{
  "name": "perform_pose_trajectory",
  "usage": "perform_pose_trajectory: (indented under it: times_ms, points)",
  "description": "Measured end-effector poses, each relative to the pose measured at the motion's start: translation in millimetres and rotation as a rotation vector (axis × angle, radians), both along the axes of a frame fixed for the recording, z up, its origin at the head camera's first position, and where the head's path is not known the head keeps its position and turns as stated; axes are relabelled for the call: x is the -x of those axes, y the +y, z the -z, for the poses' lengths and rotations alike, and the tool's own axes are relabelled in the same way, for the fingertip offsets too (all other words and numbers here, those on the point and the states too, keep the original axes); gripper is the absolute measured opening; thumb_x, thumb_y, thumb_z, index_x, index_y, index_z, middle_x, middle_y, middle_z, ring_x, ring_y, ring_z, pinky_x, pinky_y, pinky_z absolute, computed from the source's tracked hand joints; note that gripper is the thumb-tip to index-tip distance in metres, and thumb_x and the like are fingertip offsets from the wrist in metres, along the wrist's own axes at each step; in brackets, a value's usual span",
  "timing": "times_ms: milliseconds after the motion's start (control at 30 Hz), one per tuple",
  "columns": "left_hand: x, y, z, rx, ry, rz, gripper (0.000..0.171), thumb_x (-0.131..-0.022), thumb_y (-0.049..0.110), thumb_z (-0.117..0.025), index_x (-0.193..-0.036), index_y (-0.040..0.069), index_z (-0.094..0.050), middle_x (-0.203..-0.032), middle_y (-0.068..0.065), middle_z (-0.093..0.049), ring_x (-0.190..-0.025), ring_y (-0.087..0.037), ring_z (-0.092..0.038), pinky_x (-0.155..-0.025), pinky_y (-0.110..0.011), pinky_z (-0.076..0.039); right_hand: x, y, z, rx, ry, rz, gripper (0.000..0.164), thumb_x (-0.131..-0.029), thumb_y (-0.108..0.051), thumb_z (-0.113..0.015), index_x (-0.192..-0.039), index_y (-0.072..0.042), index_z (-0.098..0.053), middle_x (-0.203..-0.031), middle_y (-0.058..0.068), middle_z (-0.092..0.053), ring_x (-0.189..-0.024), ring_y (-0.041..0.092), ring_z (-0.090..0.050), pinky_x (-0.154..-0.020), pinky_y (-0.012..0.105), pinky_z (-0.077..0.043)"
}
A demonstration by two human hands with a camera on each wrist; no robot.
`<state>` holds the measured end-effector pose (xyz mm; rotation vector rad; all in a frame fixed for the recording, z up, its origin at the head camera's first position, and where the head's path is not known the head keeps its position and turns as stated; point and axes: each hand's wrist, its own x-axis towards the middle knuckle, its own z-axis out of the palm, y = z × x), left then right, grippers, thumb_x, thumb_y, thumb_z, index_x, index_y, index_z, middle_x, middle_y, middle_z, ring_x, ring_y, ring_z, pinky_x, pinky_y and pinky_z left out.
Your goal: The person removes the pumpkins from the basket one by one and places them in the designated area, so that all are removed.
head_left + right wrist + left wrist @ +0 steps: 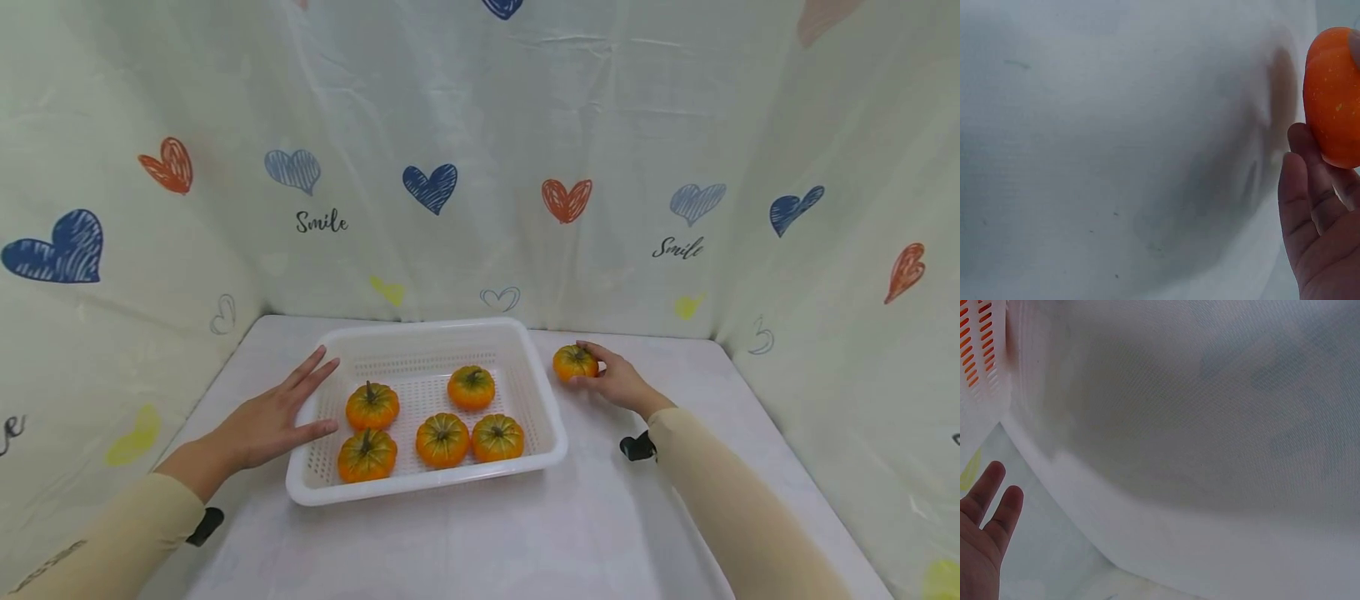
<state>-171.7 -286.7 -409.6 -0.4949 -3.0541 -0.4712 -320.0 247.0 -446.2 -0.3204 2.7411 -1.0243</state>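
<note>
My right hand grips a small orange pumpkin with greenish ribs, just right of the white plastic basket. In the right wrist view the pumpkin's orange underside shows between thumb and fingers, its shadow falling on the cloth. Several similar pumpkins sit inside the basket: one at the back right, two at the front right, and two along the left side, among them a front left one. My left hand has its fingers spread at the basket's left rim and holds nothing.
A white cloth covers the table. Pale curtains printed with hearts and "Smile" surround it at the back and both sides. Dark wrist devices hang under both sleeves.
</note>
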Motion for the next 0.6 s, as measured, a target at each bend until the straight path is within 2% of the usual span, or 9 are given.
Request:
perform_pose_trajectory:
  times_ms: [167, 400, 600]
  points:
    - [0.7, -1.1, 1.9, 0.002, 0.006, 0.0, 0.091, -0.091, 0.057, -0.06, -0.161, 0.023, -0.014, -0.167, -0.009, 0.001, -0.13, -0.051, -0.045, -0.085, -0.063, -0.052, -1.2, -2.5, 11.7, 0.003, -0.009, 0.004, 0.082, -0.089, -0.04, -0.075, -0.156, -0.015, -0.034, -0.157, 0.019, -0.034, -0.141, 0.044, -0.03, -0.111, 0.065, -0.024]
    - [1.5, -2.5, 3.4, -0.002, 0.013, 0.005, 0.091, -0.092, 0.056, -0.06, -0.161, 0.022, -0.013, -0.167, -0.01, 0.0, -0.13, -0.052, -0.044, -0.085, -0.064, -0.052, -1.2, -1.9, 19.7, 0.043, -0.012, 0.016, 0.079, -0.092, -0.038, -0.072, -0.157, -0.017, -0.032, -0.158, 0.018, -0.032, -0.141, 0.042, -0.03, -0.112, 0.063, -0.024]
    - [0.9, -0.6, 2.1, -0.004, 0.005, 0.006, 0.092, -0.091, 0.056, -0.061, -0.161, 0.022, -0.013, -0.167, -0.011, 0.0, -0.131, -0.052, -0.043, -0.084, -0.063, -0.052, -3.1, -1.3, 20.4, 0.051, -0.023, 0.024, 0.079, -0.093, -0.038, -0.071, -0.157, -0.016, -0.031, -0.158, 0.019, -0.03, -0.142, 0.042, -0.029, -0.112, 0.063, -0.023]
